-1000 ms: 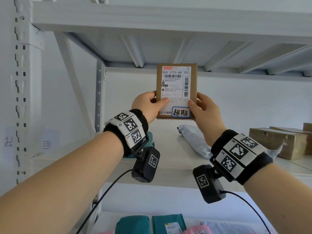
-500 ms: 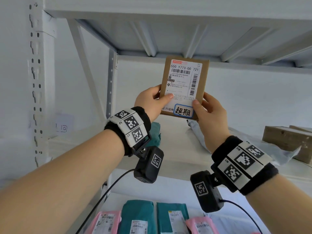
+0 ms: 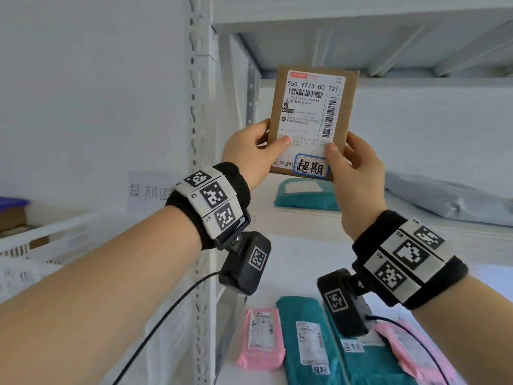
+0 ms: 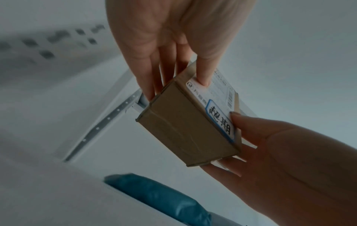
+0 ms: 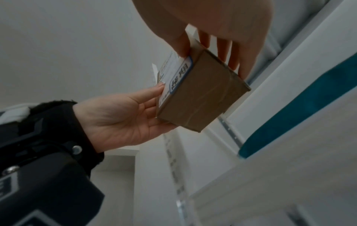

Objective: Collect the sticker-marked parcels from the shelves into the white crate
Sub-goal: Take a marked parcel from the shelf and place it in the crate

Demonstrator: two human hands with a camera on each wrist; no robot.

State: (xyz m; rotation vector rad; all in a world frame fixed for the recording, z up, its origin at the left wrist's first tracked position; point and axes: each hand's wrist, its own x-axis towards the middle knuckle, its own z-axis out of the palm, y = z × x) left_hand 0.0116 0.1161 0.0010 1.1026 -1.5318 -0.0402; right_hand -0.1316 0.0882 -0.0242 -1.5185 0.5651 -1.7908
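My left hand (image 3: 251,154) has its fingers (image 4: 148,73) clamped on the cardboard parcel (image 3: 312,120): thumb on the label face, the rest behind the left edge. My right hand (image 3: 358,173) does the same on the right edge, thumb just above the blue-bordered sticker (image 3: 311,166), fingers (image 5: 224,52) behind. Parcel is upright, slightly tilted, held in the air in front of the shelf opening, label toward me, touching no shelf. From the wrist views I see its taped brown underside.

Behind it, middle shelf (image 3: 291,218): teal mailer (image 3: 305,194) lying flat, grey poly bag (image 3: 449,201) well to its right. Lower shelf: pink mailer (image 3: 262,339), two teal mailers (image 3: 308,343) side by side, another pink one (image 3: 410,348) at right, partly hidden by my right wrist camera. Two of the teal ones carry handwritten stickers.

White slotted upright (image 3: 201,134) runs down the frame centre; shelf underside with ribs above. Plain white wall at left with a handwritten paper note (image 3: 148,190). White crate (image 3: 41,240) sits low at far left, blurred; contents I cannot tell.
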